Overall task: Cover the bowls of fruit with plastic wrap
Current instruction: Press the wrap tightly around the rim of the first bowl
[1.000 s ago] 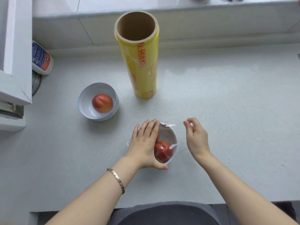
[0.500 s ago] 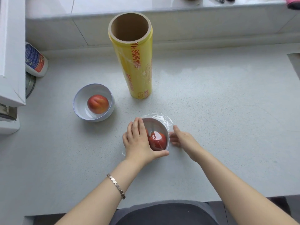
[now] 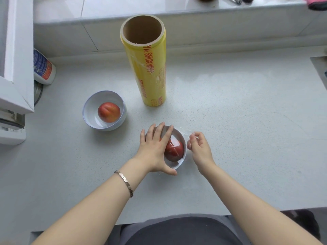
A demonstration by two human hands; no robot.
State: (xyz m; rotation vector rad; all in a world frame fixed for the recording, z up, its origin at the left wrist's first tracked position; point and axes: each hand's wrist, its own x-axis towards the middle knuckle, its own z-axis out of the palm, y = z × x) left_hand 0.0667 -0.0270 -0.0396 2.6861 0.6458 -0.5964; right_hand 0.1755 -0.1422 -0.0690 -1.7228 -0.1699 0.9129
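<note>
A white bowl [image 3: 182, 157] with a red fruit [image 3: 174, 150] stands on the counter near me, with clear plastic wrap [image 3: 185, 133] stretched over it. My left hand [image 3: 154, 147] lies flat on the bowl's left half, fingers straight, thumb against the near rim. My right hand [image 3: 199, 147] is at the bowl's right side, fingers curled and pinching the wrap's loose edge. A second white bowl [image 3: 88, 110] with a peach-coloured fruit [image 3: 108, 112] stands uncovered to the left. The yellow roll of plastic wrap [image 3: 148, 68] stands upright behind.
A white bottle [image 3: 43, 68] lies at the back left beside a white window frame [image 3: 19, 55]. A raised ledge [image 3: 194, 20] runs along the back. A sink's edge [image 3: 320, 64] shows at the far right. The grey counter [image 3: 247, 121] stretches right.
My right hand rose from the counter beside the bowl and now pinches the wrap at the bowl's far right. My left hand spread flatter over the bowl.
</note>
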